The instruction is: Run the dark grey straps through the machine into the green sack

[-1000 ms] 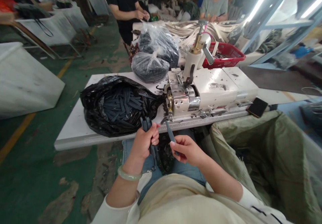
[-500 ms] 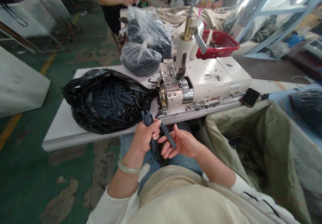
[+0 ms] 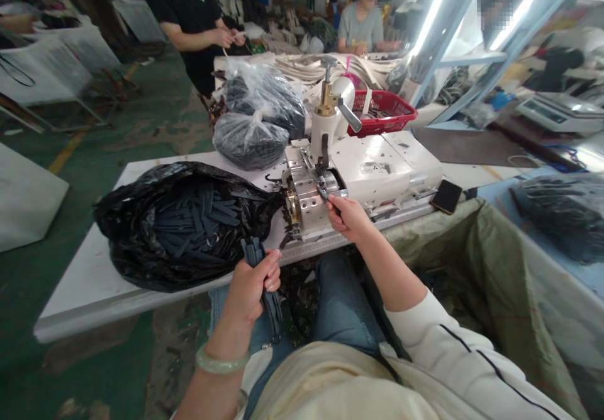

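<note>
My left hand (image 3: 250, 291) is closed round a bundle of dark strips (image 3: 257, 257) and holds it upright over my lap, at the table's front edge. My right hand (image 3: 348, 216) reaches up to the white machine (image 3: 372, 168) and pinches a single dark strip (image 3: 323, 191) against its metal feed block (image 3: 306, 198). An open black bag of dark strips (image 3: 184, 221) lies on the white table (image 3: 89, 284), left of the machine.
Two tied clear bags of dark strips (image 3: 252, 136) stand behind the machine, with a red basket (image 3: 384, 108) beyond. A black phone (image 3: 446, 196) lies right of the machine. A green sack (image 3: 476, 269) gapes at my right. Two other people work at the far table.
My right hand has risen from my lap to the machine, carrying the single strip to the feed block. My left hand keeps the bundle. The view has shifted right and tilted up.
</note>
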### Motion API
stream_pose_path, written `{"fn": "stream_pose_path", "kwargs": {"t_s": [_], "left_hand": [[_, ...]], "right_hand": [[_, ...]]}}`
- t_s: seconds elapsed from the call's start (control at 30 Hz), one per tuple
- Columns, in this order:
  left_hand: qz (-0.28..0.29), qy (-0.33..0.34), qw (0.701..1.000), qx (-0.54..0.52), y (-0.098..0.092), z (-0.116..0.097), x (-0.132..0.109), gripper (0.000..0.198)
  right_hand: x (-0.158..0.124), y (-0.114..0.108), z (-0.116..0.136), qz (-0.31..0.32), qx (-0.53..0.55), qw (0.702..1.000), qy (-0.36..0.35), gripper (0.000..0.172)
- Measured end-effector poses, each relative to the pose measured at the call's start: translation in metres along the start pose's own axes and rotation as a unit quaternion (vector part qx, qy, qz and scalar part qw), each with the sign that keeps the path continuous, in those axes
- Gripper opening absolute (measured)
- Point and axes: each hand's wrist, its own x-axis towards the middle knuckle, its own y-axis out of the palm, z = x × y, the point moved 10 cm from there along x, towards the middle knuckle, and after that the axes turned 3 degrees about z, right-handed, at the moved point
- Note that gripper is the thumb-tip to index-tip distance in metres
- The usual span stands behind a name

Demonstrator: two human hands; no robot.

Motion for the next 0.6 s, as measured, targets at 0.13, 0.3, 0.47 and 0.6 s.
{"fn": "stream_pose_path", "kwargs": {"t_s": [0.13,0.3,0.47,0.6], "left_hand": [[0.005,-0.002,1.000,-0.004,-0.001,0.001,0.001,0.029],[0.007,-0.007,1.000,-0.015,-0.002,0.000,0.003,0.027],[0.030,-0.027,0.998,-0.048,0.004,0.002,0.001,0.026],[0.066,-0.048,0.992,-0.101,0.014,0.007,0.001,0.026]], "right_hand": [[0.005,0.001,-0.007,-0.032,0.034,0.999,0.029,0.026],[-0.001,-0.013,0.006,-0.096,0.084,0.992,-0.010,0.024],[-0.073,-0.088,0.029,-0.256,0.017,0.956,-0.140,0.026],[-0.191,-0.158,0.054,-0.492,-0.331,0.766,-0.249,0.032]]}}
